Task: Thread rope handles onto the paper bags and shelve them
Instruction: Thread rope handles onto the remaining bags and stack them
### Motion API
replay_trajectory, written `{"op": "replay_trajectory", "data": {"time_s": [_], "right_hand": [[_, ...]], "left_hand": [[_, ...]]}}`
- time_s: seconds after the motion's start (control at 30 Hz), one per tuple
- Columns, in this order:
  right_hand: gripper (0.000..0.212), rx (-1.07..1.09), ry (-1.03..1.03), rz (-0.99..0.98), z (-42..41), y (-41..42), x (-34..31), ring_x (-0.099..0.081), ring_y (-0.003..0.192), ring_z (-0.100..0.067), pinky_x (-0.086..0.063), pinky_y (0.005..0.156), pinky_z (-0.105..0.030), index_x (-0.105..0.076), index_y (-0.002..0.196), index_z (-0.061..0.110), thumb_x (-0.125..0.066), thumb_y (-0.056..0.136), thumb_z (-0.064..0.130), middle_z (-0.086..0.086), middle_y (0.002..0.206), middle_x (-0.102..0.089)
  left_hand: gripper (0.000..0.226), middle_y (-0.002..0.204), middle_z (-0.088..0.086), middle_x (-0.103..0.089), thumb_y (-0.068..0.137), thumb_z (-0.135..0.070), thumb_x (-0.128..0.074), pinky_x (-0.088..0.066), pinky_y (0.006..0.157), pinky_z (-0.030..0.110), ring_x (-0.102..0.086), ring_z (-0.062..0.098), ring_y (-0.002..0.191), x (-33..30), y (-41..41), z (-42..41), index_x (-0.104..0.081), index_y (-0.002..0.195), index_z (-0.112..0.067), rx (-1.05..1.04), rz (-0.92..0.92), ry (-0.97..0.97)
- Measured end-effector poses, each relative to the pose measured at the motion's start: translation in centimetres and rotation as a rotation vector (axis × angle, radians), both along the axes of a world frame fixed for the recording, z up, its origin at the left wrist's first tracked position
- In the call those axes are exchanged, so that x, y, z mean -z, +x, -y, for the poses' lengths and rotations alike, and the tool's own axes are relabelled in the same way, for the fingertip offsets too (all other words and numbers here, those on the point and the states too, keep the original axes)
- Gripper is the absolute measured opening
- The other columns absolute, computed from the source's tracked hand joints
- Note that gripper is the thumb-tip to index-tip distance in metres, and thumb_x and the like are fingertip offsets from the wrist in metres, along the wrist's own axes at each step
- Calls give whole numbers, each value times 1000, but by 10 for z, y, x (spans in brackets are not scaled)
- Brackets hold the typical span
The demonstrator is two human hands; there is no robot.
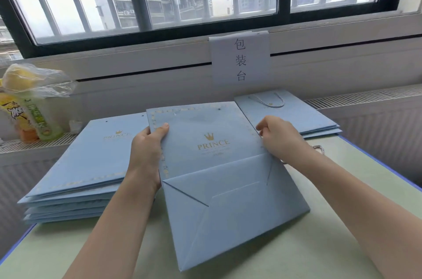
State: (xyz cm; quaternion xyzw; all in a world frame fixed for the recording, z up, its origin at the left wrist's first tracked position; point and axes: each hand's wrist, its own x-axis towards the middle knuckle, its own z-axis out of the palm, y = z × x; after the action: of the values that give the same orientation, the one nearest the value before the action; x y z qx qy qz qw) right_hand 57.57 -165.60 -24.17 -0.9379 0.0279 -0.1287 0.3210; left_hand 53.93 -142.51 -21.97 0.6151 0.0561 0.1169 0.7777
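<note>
A flat light-blue paper bag [212, 164] printed PRINCE lies in front of me, its folded bottom toward me and its punched holes at the far edge. My left hand [146, 151] grips its left edge, thumb on top. My right hand [280, 137] pinches its right edge with curled fingers. A stack of unthreaded blue bags [80, 171] lies to the left. At the back right a smaller pile of bags [296, 116] carries a white rope handle [274, 101]. A loose bit of rope [319, 148] shows behind my right wrist.
The pale green table [342, 221] has a blue rim. Snack packets and a green bottle in a plastic bag [29, 100] stand at the left on the radiator ledge. A paper sign [239, 59] hangs below the window.
</note>
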Motion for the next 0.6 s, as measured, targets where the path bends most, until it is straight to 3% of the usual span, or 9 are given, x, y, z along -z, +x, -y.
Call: {"op": "replay_trajectory", "data": {"time_s": [0.07,0.27,0.43,0.6], "right_hand": [[32,11,-207,-48,5,1,2,-53,105,-30,-48,83,-36,-56,114,7,-42,85,3,-10,116,-57],[32,-62,-284,-217,10,7,12,-55,105,-31,-48,90,-38,-55,116,5,-42,86,5,-13,114,-60],[31,-92,-337,-279,13,3,11,-55,105,-29,-44,80,-29,-55,117,7,-48,87,4,-13,115,-59],[28,-88,-355,-307,14,2,10,-54,89,-29,-40,70,-27,-60,105,-1,-40,86,-1,-19,108,-62]], "left_hand": [[12,69,3,-71,95,-13,-52,-51,42,27,-68,16,54,-1,-2,1,-64,94,-13,5,9,-11],[13,61,-1,-69,93,-14,-52,-48,40,21,-65,13,49,-3,-6,3,-63,88,-11,53,27,26],[15,75,6,-70,92,-16,-53,-50,44,25,-67,19,57,-1,-3,1,-66,94,-9,57,-16,32],[15,77,6,-71,92,-18,-53,-51,45,26,-67,20,59,0,-2,1,-66,95,-10,65,-29,29]]}}
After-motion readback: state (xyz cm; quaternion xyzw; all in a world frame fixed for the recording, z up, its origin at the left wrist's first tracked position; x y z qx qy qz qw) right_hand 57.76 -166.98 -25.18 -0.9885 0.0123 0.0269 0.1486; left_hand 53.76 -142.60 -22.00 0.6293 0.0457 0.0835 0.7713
